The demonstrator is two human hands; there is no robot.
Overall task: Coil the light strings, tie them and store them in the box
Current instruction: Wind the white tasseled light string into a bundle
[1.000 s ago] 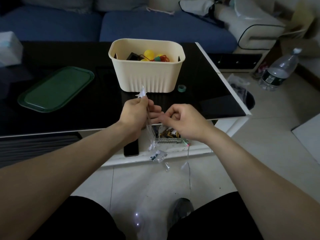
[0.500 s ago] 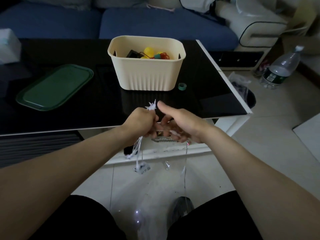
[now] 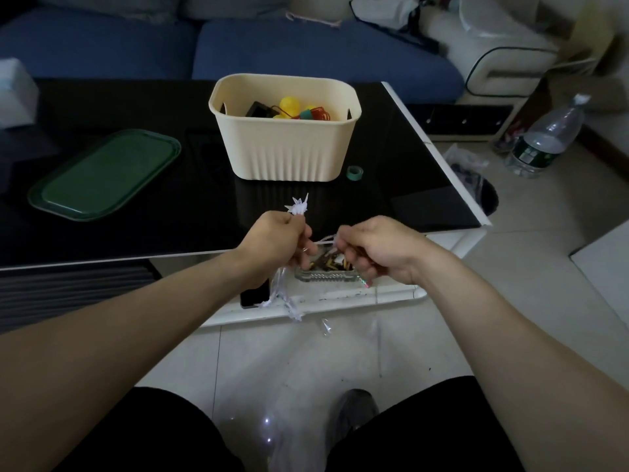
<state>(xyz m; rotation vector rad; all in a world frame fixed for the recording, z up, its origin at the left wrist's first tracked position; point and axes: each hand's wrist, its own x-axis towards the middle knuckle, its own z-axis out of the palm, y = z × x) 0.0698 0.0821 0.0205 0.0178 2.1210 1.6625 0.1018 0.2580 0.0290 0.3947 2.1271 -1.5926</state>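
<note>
Since half a second ago my two hands have drawn apart, and a short run of string point(image 3: 321, 240) now stretches taut between them.

One blue sofa point(image 3: 306, 52) runs along the back. One black table point(image 3: 136, 206) stands in front of it. On it I count one green lid point(image 3: 105, 173), lying flat to the left, and one cream box point(image 3: 286, 144) in the middle. The box holds a yellow ball, a black block and a coil of red wire. One small roll of green tape point(image 3: 355, 172) sits just beside the box at its right foot. One plastic bottle point(image 3: 544, 137) stands on the floor to the right; its label is too small to read.

My left hand point(image 3: 275, 243) grips a bunch of the string, with white paper shapes sticking out above my fist and more hanging below it. My right hand point(image 3: 377, 250) pinches the other end of the taut run. Under my hands, on the table's lower shelf, lie one glass tray point(image 3: 326, 275) of small bits and one phone point(image 3: 253, 296).
</note>
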